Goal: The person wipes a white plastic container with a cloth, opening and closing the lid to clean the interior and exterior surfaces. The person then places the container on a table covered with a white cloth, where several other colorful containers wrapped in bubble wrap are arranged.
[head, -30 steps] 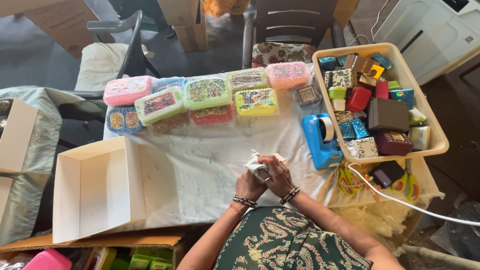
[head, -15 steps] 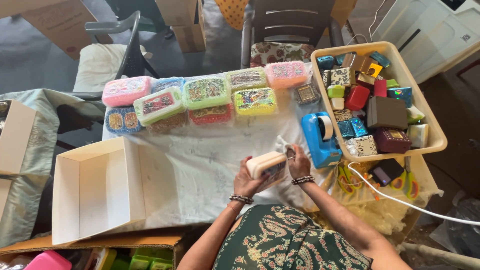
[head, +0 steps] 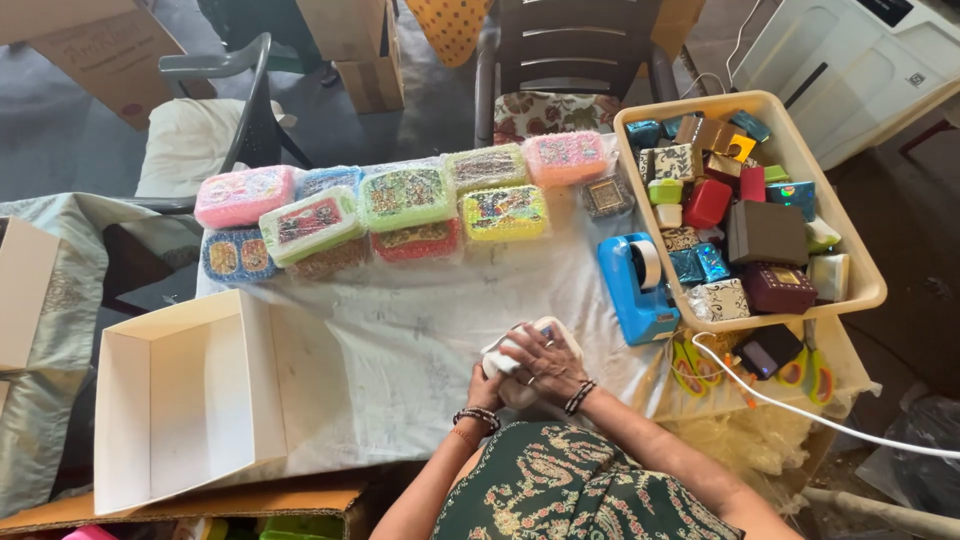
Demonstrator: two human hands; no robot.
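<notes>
White cloth (head: 420, 340) covers the table in front of you. At its far side stands a row of small beaded boxes (head: 400, 205) in clear wrap, pink, green, yellow and blue. To your right a blue tape dispenser (head: 635, 285) stands just beside a beige basket (head: 870, 285) full of small gift boxes. Scissors (head: 690, 365) and a white cable (head: 800, 410) lie near the basket. To your left an open white carton (head: 180, 400) rests at the table edge.

You hold a small white wrapped object (head: 510, 355) on the cloth near your body. It is mostly hidden by your hands, so its shape is hard to make out.

Your right hand (head: 550, 365) lies flat on top of it, fingers spread and pressing. Your left hand (head: 487, 385) grips it from below and the side, fingers closed around it. Both wrists bend inward and wear bracelets.
</notes>
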